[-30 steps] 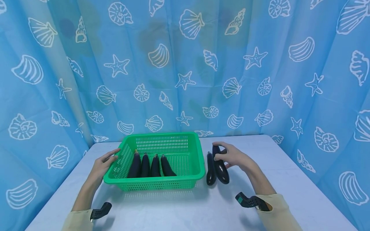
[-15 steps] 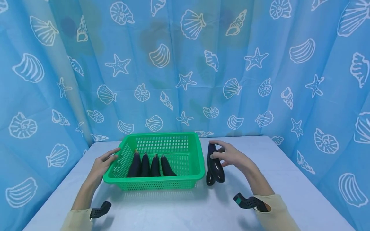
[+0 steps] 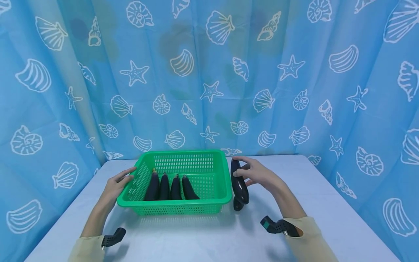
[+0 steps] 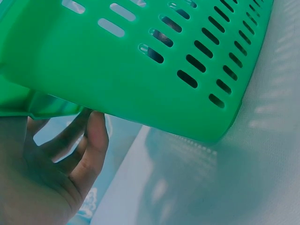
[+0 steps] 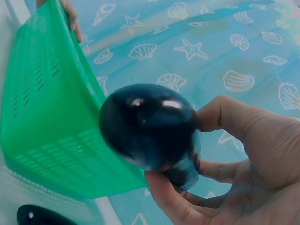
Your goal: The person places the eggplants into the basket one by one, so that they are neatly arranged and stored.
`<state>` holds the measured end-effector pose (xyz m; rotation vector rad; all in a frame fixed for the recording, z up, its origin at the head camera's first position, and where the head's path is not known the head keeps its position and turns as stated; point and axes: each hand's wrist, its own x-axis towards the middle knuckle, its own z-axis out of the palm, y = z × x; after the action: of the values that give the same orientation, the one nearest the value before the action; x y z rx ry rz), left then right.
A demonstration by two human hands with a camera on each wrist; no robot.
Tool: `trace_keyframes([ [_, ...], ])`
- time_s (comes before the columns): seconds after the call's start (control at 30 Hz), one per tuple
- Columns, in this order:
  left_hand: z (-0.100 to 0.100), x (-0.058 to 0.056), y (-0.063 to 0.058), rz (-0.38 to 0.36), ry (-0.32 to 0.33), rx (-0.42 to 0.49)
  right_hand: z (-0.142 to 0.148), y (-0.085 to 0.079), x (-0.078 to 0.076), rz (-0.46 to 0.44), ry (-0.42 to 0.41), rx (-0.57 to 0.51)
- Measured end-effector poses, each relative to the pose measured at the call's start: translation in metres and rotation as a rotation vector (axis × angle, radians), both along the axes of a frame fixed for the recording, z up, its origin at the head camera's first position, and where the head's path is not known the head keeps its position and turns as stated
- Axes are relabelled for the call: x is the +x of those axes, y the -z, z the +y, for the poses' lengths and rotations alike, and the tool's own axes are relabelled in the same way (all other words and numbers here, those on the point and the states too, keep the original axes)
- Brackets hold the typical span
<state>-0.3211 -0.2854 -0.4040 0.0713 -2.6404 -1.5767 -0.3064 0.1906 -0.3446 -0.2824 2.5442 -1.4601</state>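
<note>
My right hand pinches a glossy dark purple eggplant between thumb and fingers. It is raised beside the right wall of the green plastic basket. In the right wrist view the rounded end of the held eggplant faces the camera. A second eggplant lies on the table below, mostly covered by the held one. At the basket's left side, my left hand holds the rim, with fingers over the edge. Several eggplants lie side by side in the basket's left and middle part.
The basket stands on a table with a white cloth. Bare basket floor shows right of the eggplants. A blue curtain with shell and starfish prints hangs behind the table and at both sides.
My right hand has lifted the eggplant and carried it left toward the basket, over the other eggplant on the table. My left hand stays at the rim.
</note>
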Motion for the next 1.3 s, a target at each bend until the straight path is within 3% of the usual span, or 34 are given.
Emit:
trace_keyframes([
  [0.33,0.0,0.0,0.0,0.003,0.006,0.012,-0.016,-0.015,-0.002,0.004,-0.011,0.008],
  [1.3,-0.001,0.0,0.001,0.008,0.016,0.025,-0.061,-0.016,-0.018,-0.005,-0.114,-0.067],
])
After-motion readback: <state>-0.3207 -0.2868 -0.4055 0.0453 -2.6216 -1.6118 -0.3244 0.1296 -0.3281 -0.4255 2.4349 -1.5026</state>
